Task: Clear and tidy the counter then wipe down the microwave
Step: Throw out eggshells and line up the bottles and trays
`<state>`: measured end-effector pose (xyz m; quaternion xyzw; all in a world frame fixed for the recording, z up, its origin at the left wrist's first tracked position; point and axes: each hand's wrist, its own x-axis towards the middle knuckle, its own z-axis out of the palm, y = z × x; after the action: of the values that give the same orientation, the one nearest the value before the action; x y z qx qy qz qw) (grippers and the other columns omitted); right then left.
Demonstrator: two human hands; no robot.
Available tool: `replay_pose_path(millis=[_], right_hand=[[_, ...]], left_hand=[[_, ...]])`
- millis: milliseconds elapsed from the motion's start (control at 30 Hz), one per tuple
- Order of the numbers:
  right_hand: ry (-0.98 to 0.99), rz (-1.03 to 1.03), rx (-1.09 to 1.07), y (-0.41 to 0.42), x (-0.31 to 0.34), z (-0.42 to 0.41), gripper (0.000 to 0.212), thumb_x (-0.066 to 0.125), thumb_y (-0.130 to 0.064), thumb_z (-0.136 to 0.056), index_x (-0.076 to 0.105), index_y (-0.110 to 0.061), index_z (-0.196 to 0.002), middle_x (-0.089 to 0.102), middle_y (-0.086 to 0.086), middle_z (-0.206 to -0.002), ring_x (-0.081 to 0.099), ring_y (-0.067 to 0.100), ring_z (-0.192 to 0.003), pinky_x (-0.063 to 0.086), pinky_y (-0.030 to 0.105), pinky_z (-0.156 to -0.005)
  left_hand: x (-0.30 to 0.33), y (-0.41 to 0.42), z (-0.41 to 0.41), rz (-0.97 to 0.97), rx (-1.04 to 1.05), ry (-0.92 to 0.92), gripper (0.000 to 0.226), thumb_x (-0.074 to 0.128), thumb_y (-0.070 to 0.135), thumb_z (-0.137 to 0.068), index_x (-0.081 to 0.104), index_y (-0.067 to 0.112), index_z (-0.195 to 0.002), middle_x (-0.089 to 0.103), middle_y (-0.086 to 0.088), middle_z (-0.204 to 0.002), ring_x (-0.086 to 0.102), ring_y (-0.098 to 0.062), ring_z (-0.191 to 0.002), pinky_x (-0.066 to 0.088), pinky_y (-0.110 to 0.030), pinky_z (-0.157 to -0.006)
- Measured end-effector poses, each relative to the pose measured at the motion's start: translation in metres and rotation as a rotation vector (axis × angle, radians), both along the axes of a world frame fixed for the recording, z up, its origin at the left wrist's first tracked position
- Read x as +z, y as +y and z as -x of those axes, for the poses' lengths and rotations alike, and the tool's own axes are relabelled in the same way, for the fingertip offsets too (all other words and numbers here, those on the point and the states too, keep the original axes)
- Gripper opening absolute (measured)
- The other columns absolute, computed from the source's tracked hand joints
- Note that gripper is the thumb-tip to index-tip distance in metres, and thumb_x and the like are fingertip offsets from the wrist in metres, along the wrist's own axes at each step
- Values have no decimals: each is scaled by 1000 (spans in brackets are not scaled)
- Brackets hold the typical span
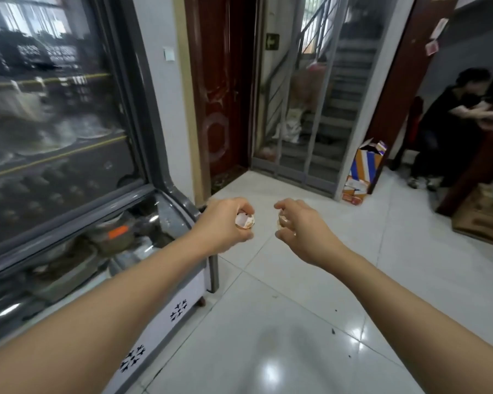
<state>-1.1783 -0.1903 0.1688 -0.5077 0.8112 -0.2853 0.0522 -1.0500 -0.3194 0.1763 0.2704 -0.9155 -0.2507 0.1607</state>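
Observation:
Both my arms reach forward over a white tiled floor. My left hand [224,226] curls its fingers round a broken eggshell piece [244,220], white inside with a tan rim. My right hand [302,230] grips another small pale eggshell piece [283,221], mostly hidden by the fingers. The two hands are level with each other and a short gap apart. Neither the counter nor the microwave is in view.
A glass-fronted display freezer [69,172] stands along the left. Ahead are a dark red door [219,95] and a mesh screen door [319,109] to a stairwell. Cardboard boxes [365,169] and seated people [453,123] fill the right.

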Motion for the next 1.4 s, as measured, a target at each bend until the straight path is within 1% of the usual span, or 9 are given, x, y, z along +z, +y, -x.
replay_pose_path(millis=[100,267,400,567,767,900,1067,1233,1400], right_hand=[[-8,-5,-5,-11,-5,47,47,61,-16,-88,44,-20,-131,48,6,-128,53,24,-112,48,34,-92],[-4,-24,-20,-48,-13,130,49,62,-18,-88,42,-23,-132,47,4,-130,52,23,-115,47,30,-90],[4,-18,-28,-91,-16,200,49,62,-18,-88,42,-23,-132,47,3,-130,53,23,-114,46,27,-86],[10,-39,-61,-147,-13,288,49,63,-20,-88,41,-24,-133,47,3,-130,52,23,-111,46,26,-84],[12,-48,-67,-199,-13,380,51,64,-19,-88,42,-22,-133,47,4,-130,52,22,-111,41,23,-84],[-3,-51,-41,-233,-20,443,51,64,-20,-88,42,-24,-133,46,3,-132,52,21,-112,40,21,-82],[4,-49,41,-276,-20,538,50,63,-21,-88,41,-24,-133,45,2,-135,51,21,-116,41,23,-87],[4,-78,140,-319,-11,629,50,63,-21,-88,42,-24,-133,45,1,-136,52,18,-115,39,21,-87],[4,-73,206,-365,-8,693,50,63,-20,-88,43,-23,-133,45,3,-137,52,21,-116,43,27,-94]], left_hand=[[-4,-14,50,-8,-7,-25,41,79,28,-72,61,28,-109,63,5,-110,59,-13,-96,57,-33,-76],[-9,-54,131,-1,-15,-37,39,78,25,-74,62,25,-110,63,2,-111,60,-14,-94,53,-27,-70],[-13,-100,206,7,-35,-11,41,78,26,-73,62,24,-111,63,2,-112,59,-14,-99,55,-33,-77],[-8,-164,300,43,-62,-37,42,78,27,-72,63,23,-111,65,3,-111,58,-15,-101,53,-33,-82],[-11,-215,389,30,-59,-70,41,79,26,-72,64,23,-109,65,2,-110,59,-13,-98,53,-29,-76],[-14,-244,450,27,-24,-80,41,79,27,-73,62,25,-111,63,3,-114,56,-14,-103,51,-27,-74],[-16,-277,536,5,56,-56,42,79,25,-73,62,25,-112,63,2,-115,58,-13,-99,43,-21,-73],[-12,-310,616,-18,153,-54,39,79,24,-73,63,26,-109,64,4,-114,58,-11,-99,43,-20,-73],[-12,-346,670,-23,226,-73,39,79,25,-72,63,26,-107,64,5,-111,59,-10,-96,43,-19,-71]])
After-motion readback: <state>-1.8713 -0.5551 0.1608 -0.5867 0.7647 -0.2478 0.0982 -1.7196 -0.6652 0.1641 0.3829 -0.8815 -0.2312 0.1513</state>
